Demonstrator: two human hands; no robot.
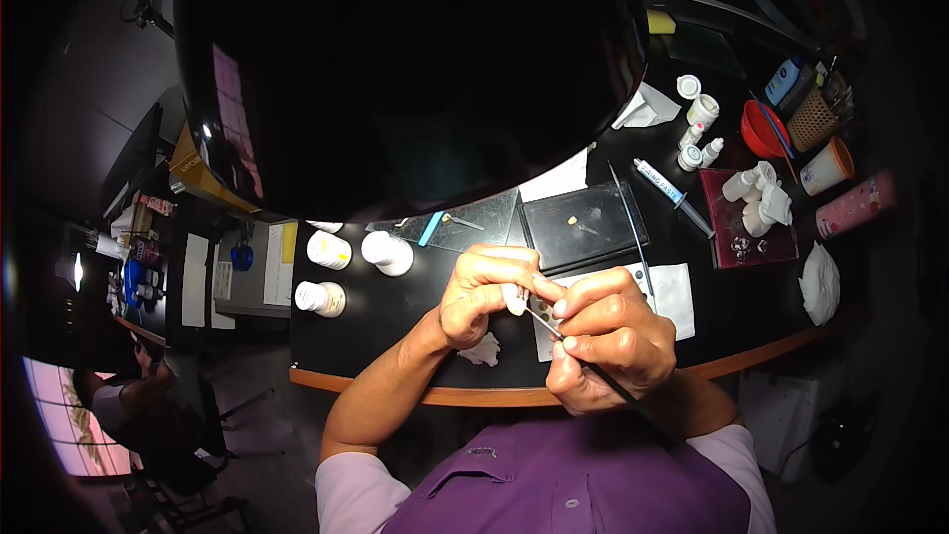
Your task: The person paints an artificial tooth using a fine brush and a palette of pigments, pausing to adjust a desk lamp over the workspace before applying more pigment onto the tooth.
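Note:
My left hand [479,292] pinches a small whitish piece [515,301] between thumb and fingers. My right hand [618,341] grips a thin dark-handled brush [610,379], its tip at the small piece, close beside my left fingers. Beneath both hands lie white tissue [674,299] and a small palette with dabs [544,336], partly hidden. Behind them is a black tile [568,242] with a small pale dab on it, and a long thin tool [633,227] lies along its right side. A crumpled tissue [479,351] sits left of the palette.
White bottles [388,253] stand left. At right are a syringe [667,193], several small jars [702,111], a red bowl [761,124], a maroon box [736,242] and cups. A large dark glossy housing [405,79] overhangs the desk. Another person [143,396] sits at far left.

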